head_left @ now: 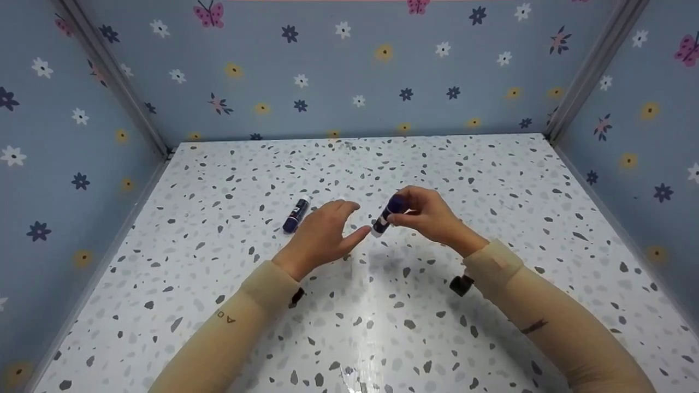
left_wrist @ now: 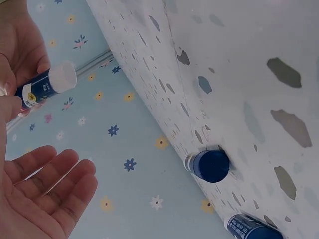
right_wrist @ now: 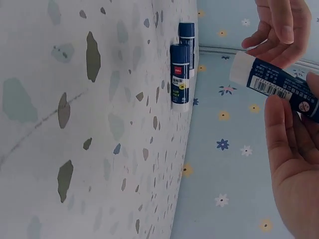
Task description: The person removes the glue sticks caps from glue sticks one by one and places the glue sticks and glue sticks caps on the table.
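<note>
My right hand (head_left: 428, 213) grips a dark blue glue stick (head_left: 386, 215) between thumb and fingers, above the table. The held stick slants, its white end (right_wrist: 242, 68) pointing toward my left hand. Beside it, my left hand (head_left: 327, 232) holds nothing, its thumb and fingers spread apart and the thumb tip close to the white end. A second glue stick (head_left: 296, 215) lies on the table just left of my left hand. Both wrist views show two glue sticks on the table, the nearer one (right_wrist: 180, 77) and another (right_wrist: 187, 32); in the head view one is hidden.
The white speckled tabletop (head_left: 360, 169) stretches under both arms. Blue flowered panels stand around it: a back wall (head_left: 327, 65), a left wall (head_left: 49, 164) and a right wall (head_left: 628, 136). A small dark object (head_left: 461, 285) sits at my right wrist.
</note>
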The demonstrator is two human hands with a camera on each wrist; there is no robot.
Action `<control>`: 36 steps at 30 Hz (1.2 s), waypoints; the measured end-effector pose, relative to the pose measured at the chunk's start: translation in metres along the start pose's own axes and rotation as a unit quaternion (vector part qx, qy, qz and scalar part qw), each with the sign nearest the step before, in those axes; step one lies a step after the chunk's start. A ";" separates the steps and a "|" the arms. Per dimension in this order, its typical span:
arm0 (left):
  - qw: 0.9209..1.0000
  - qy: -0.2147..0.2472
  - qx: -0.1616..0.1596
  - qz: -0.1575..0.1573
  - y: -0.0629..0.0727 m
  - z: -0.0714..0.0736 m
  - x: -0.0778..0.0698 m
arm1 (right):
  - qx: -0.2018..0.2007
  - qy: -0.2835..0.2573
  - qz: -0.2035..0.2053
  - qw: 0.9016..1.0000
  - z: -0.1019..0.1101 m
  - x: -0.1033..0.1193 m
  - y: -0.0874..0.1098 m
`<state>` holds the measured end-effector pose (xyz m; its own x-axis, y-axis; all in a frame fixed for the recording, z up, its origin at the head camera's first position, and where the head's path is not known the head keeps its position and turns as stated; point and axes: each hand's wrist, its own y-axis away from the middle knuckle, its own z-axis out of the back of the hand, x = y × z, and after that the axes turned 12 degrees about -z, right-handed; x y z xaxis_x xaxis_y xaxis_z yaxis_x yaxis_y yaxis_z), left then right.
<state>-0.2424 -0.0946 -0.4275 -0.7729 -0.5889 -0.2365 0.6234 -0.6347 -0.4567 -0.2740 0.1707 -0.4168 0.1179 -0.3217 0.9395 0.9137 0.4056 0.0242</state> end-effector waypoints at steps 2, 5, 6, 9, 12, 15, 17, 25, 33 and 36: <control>1.000 0.005 0.003 -0.002 -0.001 0.000 -0.002 | 0.003 -0.025 -0.007 1.000 -0.001 0.000 0.001; 1.000 0.012 0.011 -0.006 -0.003 0.000 -0.004 | 0.009 -0.058 -0.021 0.998 -0.004 -0.002 0.001; 1.000 0.014 0.015 -0.007 -0.004 0.000 -0.005 | 0.010 -0.064 -0.026 0.998 -0.005 -0.003 0.001; 0.999 0.018 0.026 -0.012 -0.005 -0.001 -0.007 | 0.012 -0.086 -0.039 0.995 -0.008 -0.005 0.002; 0.999 0.018 0.032 -0.017 -0.007 -0.002 -0.008 | 0.010 -0.109 -0.049 0.993 -0.011 -0.006 0.003; 0.999 0.014 0.039 -0.025 -0.009 -0.003 -0.010 | 0.008 -0.131 -0.055 0.990 -0.015 -0.007 0.003; 0.999 0.011 0.044 -0.029 -0.010 -0.004 -0.011 | 0.007 -0.138 -0.056 0.989 -0.017 -0.008 0.004; 0.997 0.010 0.068 -0.019 -0.014 -0.005 -0.014 | 0.005 -0.148 -0.053 0.988 -0.022 -0.009 0.006; 0.996 0.023 0.090 0.008 -0.018 -0.007 -0.017 | -0.003 -0.177 -0.056 0.983 -0.026 -0.012 0.006; 0.996 0.020 0.092 0.008 -0.019 -0.008 -0.018 | -0.003 -0.179 -0.053 0.982 -0.027 -0.013 0.006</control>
<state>-0.2417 -0.0680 -0.4219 -0.7650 -0.5812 -0.2775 0.6434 -0.7087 -0.2894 -0.2593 0.1544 -0.4376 -0.1218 -0.0392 0.9918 0.9162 0.3800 0.1275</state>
